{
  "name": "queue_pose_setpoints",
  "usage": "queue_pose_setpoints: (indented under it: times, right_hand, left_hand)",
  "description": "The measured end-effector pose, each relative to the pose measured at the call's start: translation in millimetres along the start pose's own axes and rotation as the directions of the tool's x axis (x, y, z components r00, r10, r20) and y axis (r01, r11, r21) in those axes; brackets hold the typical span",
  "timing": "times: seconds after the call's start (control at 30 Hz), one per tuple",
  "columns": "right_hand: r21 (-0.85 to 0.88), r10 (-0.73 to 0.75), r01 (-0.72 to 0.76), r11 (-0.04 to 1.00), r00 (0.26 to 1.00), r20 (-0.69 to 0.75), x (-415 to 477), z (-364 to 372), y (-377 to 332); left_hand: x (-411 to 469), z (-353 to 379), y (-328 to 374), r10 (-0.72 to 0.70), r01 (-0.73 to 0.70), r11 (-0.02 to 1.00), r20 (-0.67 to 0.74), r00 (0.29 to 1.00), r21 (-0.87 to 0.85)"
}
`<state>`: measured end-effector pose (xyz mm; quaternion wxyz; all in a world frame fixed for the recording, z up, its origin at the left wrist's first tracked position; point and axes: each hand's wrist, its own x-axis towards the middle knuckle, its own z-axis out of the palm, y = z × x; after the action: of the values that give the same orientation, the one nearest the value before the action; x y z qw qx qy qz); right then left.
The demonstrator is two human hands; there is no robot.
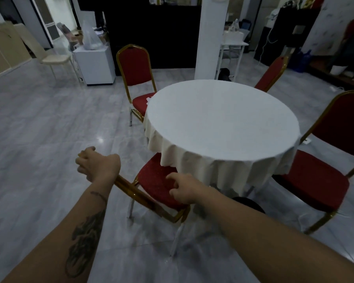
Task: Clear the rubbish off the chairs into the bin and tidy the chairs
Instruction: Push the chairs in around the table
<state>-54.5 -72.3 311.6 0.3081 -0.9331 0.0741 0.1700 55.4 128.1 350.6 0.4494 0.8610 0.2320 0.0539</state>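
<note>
Four red chairs with gold frames stand around a round table (223,119) draped in a white cloth. The near chair (157,180) is right below me, its seat pushed partly under the cloth. My left hand (97,164) is closed on the left end of its gold back rail (143,197). Fingers loosely spread, my right hand (182,188) hovers over the seat and holds nothing. White scraps of paper (149,97) lie on the seat of the far-left chair (134,68). A dark round shape (248,203), possibly the bin, shows under the table's near edge.
Another red chair (319,176) stands at the right and a fourth (272,74) behind the table. A white pillar (209,37) rises beyond the table. A white cabinet (94,64) and a beige chair (53,58) are at the back left. Grey tiled floor stretches to the left.
</note>
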Motion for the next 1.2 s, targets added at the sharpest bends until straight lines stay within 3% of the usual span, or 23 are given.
queue_pose_setpoints:
  times: [0.13, 0.33, 0.47, 0.67, 0.93, 1.2]
  right_hand:
    - [0.07, 0.052, -0.046, 0.997, 0.995, -0.09, -17.0, -60.8, 64.0]
    - [0.212, 0.122, -0.067, 0.975, 0.959, -0.255, -60.2, -165.5, 188.0]
    - [0.261, 0.214, -0.125, 0.957, 0.914, -0.346, -104.3, -240.3, 288.5]
    - [0.248, 0.362, -0.275, 0.929, 0.814, -0.455, -183.9, -333.7, 412.9]
    - [0.306, 0.506, -0.404, 0.862, 0.674, -0.538, -247.6, -434.6, 545.1]
    - [0.139, 0.52, -0.547, 0.825, 0.641, -0.564, -231.9, -538.5, 664.6]
  left_hand:
    - [-52.6, 27.8, 50.8, 0.162, -0.164, 0.985, 0.037, 0.986, 0.051]
    - [-138.0, 117.7, 134.9, 0.394, -0.37, 0.919, 0.327, 0.859, -0.136]
    - [-212.4, 202.6, 199.3, 0.491, -0.44, 0.869, 0.499, 0.714, -0.226]
    - [-332.3, 303.1, 281.4, 0.525, -0.456, 0.831, 0.723, 0.449, -0.32]
    - [-444.6, 433.6, 385.4, 0.558, -0.53, 0.756, 0.8, 0.219, -0.383]
    - [-520.0, 591.8, 466.9, 0.58, -0.52, 0.716, 0.811, 0.073, -0.465]
